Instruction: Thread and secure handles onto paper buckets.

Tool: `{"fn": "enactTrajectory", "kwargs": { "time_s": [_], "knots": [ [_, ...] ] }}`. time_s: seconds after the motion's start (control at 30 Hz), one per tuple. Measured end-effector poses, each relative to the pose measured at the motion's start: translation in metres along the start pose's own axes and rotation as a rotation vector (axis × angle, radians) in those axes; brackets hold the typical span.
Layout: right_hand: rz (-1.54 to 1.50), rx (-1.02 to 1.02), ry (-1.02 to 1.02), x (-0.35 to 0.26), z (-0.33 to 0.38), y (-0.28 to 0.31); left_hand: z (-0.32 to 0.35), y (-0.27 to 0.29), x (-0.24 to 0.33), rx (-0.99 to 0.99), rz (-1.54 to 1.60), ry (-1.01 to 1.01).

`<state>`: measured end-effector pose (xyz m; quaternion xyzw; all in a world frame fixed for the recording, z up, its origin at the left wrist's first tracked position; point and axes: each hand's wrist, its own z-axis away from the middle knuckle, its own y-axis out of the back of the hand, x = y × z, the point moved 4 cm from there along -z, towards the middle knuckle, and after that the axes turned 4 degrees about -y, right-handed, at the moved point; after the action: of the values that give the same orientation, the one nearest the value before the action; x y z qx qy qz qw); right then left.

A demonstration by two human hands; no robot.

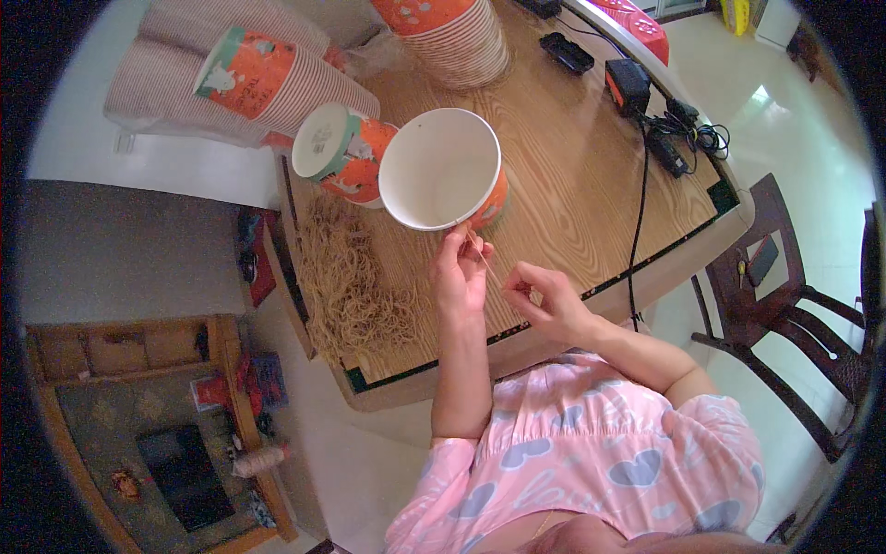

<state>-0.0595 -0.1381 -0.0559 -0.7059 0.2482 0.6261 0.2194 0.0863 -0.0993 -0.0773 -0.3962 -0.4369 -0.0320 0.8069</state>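
A large paper bucket [441,171], white inside with an orange and green outside, stands on the wooden table with its mouth tilted toward me. At its near rim, the fingers of my left hand [460,272] are closed on a thin tan string [482,254]. That string slants down toward my right hand [552,303], whose thumb and forefinger are pinched together on what looks like its other end. A loose heap of tan strings [355,277] lies left of my left forearm. Close behind it, an upside-down orange and green bucket [346,152] touches the white one.
Nested stacks of paper buckets lie at the back left [286,83] and stand at the back [452,42], beside plastic-wrapped stacks [157,92]. A black charger [629,88] and cables [688,134] lie at right. One black cord [637,222] crosses the table edge. A dark chair [784,268] stands right.
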Motion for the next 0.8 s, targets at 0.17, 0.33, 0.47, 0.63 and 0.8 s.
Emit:
{"fn": "enactTrajectory", "kwargs": {
  "time_s": [0.17,0.33,0.47,0.63,0.8],
  "knots": [
    [-0.008,-0.050,-0.143,-0.006,-0.004,0.002,-0.005,-0.001,0.001,0.000,0.077,0.070],
    [-0.330,-0.172,-0.273,-0.021,0.017,0.016,-0.009,0.010,0.008,-0.003,0.056,0.026],
    [-0.712,-0.273,-0.289,-0.088,0.042,0.060,0.000,0.030,0.041,0.108,-0.290,-0.264],
    [-0.540,-0.111,-0.033,-0.103,0.038,0.084,0.012,0.040,0.105,0.094,-1.173,-0.678],
    [-0.006,-0.359,0.132,-0.110,0.024,0.062,0.005,0.022,0.150,0.044,-1.866,-0.971]
  ]
}}
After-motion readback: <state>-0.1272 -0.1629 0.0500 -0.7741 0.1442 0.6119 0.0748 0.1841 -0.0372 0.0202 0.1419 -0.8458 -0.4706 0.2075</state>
